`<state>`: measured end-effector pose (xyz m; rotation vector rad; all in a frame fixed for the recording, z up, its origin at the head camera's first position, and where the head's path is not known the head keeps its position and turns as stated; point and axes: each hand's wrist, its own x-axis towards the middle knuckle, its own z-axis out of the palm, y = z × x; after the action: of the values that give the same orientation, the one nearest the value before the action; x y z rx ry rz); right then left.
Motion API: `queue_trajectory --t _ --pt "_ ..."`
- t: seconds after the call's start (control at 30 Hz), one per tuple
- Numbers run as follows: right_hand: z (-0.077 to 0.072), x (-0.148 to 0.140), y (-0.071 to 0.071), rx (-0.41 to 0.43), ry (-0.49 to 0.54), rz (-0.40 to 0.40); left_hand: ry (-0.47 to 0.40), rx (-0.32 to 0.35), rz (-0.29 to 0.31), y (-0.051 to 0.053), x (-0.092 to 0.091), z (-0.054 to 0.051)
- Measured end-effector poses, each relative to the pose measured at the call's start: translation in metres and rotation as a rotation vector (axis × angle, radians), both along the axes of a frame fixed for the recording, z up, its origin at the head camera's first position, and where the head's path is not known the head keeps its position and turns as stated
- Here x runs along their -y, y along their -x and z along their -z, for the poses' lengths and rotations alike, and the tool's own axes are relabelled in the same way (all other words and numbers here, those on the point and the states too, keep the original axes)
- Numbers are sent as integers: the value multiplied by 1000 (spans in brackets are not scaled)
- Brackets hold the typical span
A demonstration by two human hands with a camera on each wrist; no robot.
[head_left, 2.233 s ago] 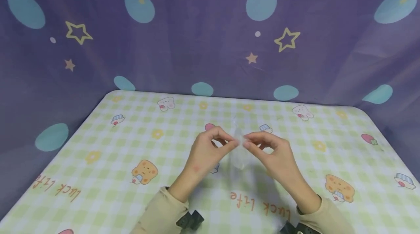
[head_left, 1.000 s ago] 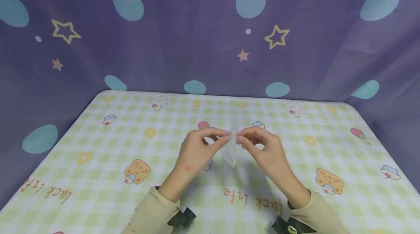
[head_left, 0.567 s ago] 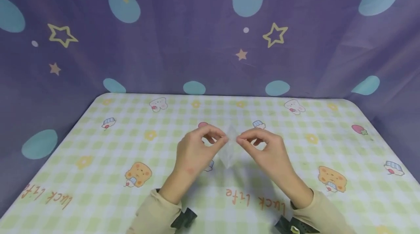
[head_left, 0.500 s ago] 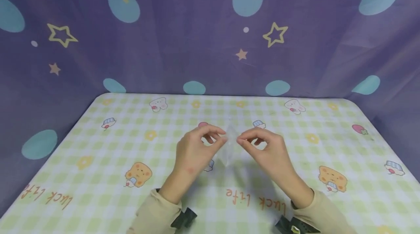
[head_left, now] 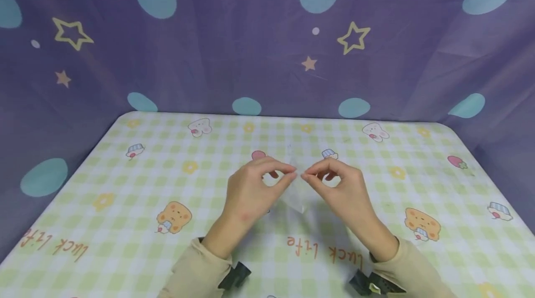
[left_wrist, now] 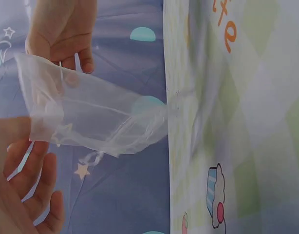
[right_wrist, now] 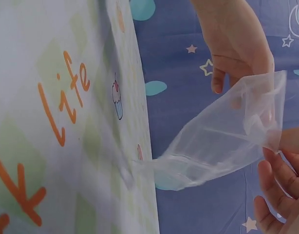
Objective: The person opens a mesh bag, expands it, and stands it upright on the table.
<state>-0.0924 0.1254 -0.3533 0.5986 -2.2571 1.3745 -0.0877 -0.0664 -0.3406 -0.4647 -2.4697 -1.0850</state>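
Above the middle of the checked surface (head_left: 138,223), holding a thin translucent bag (left_wrist: 101,122) at its upper end, clamped in the fingers of both left hand (head_left: 252,191) and right hand (head_left: 347,189). Could tear, or slip from so slight a pinch, if tugged sideways too hard.

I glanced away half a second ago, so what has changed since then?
The left hand has shifted right, narrowing the gap to the right hand, and the lower tip of the translucent bag has swung rightward. Nothing was taken up or let go: both hands pinch the bag as before, and the checked tablecloth looks unchanged.
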Motion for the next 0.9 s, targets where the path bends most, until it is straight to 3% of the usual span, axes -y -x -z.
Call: queue_trajectory --t 0.13,0.3,0.4,0.6,0.67,0.9 --pt "-2 0 -3 59 -37 5 -6 -12 -57 0 0 -1" --pt "-3 0 -5 159 -101 19 -77 42 -83 1 1 -1" --pt "-4 0 -4 150 -108 29 -100 71 -76 2 2 -1" --pt "-3 -2 -3 56 -110 61 -77 91 -65 3 5 -2" --pt "-2 -2 -2 27 -125 76 -84 81 -35 3 6 -1" --pt "-1 -1 -2 7 -132 94 -110 -43 173 5 8 0"
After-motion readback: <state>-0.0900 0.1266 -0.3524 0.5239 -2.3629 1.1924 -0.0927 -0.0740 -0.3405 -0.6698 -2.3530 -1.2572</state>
